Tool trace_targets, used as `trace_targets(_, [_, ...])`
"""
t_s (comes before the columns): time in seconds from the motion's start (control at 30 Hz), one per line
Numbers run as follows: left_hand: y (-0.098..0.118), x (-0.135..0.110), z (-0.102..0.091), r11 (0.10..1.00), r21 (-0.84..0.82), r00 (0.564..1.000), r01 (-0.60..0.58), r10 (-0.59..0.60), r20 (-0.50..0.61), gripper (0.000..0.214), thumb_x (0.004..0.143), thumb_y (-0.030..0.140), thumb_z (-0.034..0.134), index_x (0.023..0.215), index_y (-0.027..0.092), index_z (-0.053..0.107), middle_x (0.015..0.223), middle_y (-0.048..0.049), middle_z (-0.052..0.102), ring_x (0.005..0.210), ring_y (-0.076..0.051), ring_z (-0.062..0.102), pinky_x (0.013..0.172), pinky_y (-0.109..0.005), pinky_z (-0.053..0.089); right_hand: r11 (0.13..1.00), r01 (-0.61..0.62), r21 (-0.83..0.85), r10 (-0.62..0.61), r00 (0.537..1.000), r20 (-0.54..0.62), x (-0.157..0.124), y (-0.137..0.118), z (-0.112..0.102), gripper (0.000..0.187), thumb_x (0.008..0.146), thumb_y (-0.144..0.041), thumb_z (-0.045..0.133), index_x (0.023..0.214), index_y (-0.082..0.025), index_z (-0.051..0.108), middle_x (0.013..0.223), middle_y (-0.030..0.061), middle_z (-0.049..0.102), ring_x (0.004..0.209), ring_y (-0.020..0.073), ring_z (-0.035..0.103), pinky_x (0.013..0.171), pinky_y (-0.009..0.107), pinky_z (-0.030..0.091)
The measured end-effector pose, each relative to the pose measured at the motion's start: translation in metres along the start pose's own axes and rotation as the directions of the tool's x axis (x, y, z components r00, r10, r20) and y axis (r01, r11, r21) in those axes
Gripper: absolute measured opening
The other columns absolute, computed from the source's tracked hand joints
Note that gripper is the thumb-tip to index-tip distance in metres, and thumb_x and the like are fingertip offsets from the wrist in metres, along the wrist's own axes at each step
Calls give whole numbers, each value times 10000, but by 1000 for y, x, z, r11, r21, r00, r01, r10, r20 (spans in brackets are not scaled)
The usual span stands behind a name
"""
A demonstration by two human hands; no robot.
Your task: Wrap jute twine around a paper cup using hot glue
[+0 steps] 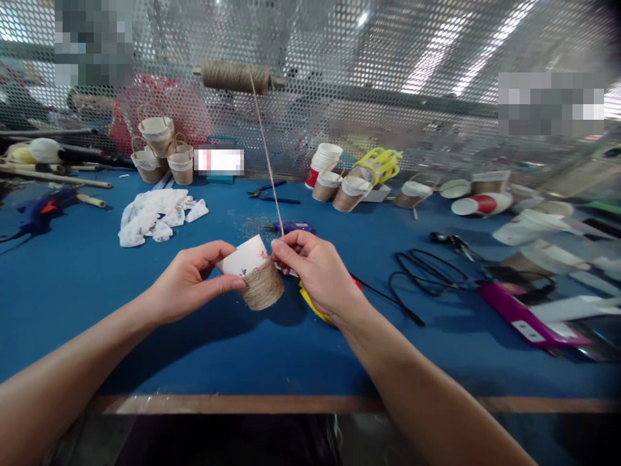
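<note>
Left hand [194, 285] was closed on the small white paper cup [255, 275], thumb and fingertips pinching its bare white end. The cup was tipped sideways, clear of the blue desk [97, 291], between both hands. Its far end carried tight turns of brown jute.

Right hand [315, 272] was closed too, pinching the thin jute twine strand [266, 155] right where it met the cup. The strand ran taut up and away to the brown twine spool [236, 76] on a rod at the perforated metal screen [388, 77], well beyond the hands.

My read: the pinch sat at the cup to keep tension on the last turn, and the grip on the bare end kept the fingers off the wrapped zone.

Just under the right hand lay a yellow tool [310, 304], mostly hidden. A small blue glue gun [291, 227] lay just beyond the hands. Black scissors [453, 243] and a looped black cable [422, 278] were off to the right. Crumpled white lace cloth [155, 217] lay beyond the left hand, with twine-wrapped cups with handles [160, 152] further back.
</note>
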State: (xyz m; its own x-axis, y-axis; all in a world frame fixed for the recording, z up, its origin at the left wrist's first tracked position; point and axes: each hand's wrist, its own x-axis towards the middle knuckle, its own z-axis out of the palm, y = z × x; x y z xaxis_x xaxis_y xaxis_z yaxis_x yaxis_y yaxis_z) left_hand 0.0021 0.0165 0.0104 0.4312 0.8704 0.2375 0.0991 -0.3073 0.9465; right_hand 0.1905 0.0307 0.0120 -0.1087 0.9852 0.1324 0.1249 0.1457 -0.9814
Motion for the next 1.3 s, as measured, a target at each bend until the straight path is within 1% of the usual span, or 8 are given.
trace_targets(0.2, [1, -2, 0, 1000, 6, 1000, 8, -7, -26, 106, 704, 161, 638, 783, 136, 572, 674, 40, 560, 599, -62, 494, 546, -149, 393, 991, 59, -121, -55, 998, 36, -3, 5, 3, 233, 770, -388, 547, 700, -172, 496, 633, -29, 485, 579, 99, 425, 552, 264, 349])
trace_targets(0.37, [0, 0, 2, 999, 32, 999, 6, -4, -45, 106, 718, 176, 623, 799, 130, 571, 693, 24, 563, 616, -80, 505, 568, -172, 408, 993, 8, -115, -6, 1000, 24, -6, 9, 9, 240, 814, -414, 456, 721, -193, 448, 629, -44, 427, 561, 101, 384, 525, 259, 324])
trace_targets(0.6, [-1, 0, 1, 996, 78, 997, -52, 47, 67, 249, 670, 203, 679, 880, 129, 568, 812, -12, 609, 753, -126, 545, 708, -221, 442, 995, -49, -87, 52, 998, 29, -1, 13, 10, 257, 818, -426, 423, 714, -191, 437, 650, -25, 431, 596, 115, 385, 554, 273, 344])
trace_targets(0.77, [-2, 0, 0, 990, 143, 993, 1, -17, 114, 192, 729, 246, 621, 871, 119, 603, 848, -36, 645, 802, -158, 570, 765, -265, 450, 991, -44, -125, 49, 998, 38, 0, 13, 9, 265, 821, -431, 427, 706, -193, 431, 640, -32, 419, 585, 113, 380, 553, 272, 336])
trace_targets(0.83, [-2, 0, 0, 989, 140, 989, 49, -68, 133, 220, 729, 265, 618, 887, 112, 617, 855, -46, 659, 811, -171, 579, 765, -276, 456, 981, -4, -194, 12, 999, 36, -2, 11, 9, 248, 830, -415, 425, 713, -196, 425, 646, -30, 427, 591, 117, 392, 557, 273, 333])
trace_targets(0.97, [-2, -1, 5, 980, 138, 978, 145, -163, 133, 304, 680, 306, 660, 892, 91, 621, 777, -46, 661, 692, -161, 585, 654, -260, 473, 906, 131, -403, -119, 991, 56, -9, 6, 11, 203, 864, -364, 375, 731, -210, 379, 639, -20, 443, 577, 126, 424, 554, 280, 341])
trace_targets(1.1, [-4, -1, 12, 984, 59, 977, 171, -177, 119, 327, 653, 292, 682, 904, 97, 608, 780, -42, 658, 654, -141, 573, 626, -246, 469, 803, 224, -551, -222, 972, 73, -15, 6, 14, 164, 880, -327, 341, 755, -221, 334, 670, 2, 474, 567, 135, 447, 551, 292, 347])
trace_targets(1.3, [-6, -1, 19, 953, -94, 955, 288, -279, 104, 246, 652, 242, 669, 838, 105, 584, 713, -6, 623, 596, -102, 530, 589, -220, 439, 680, 280, -678, -251, 957, 144, -19, 9, 18, 136, 875, -312, 324, 788, -211, 355, 739, 50, 519, 603, 159, 483, 553, 302, 356])
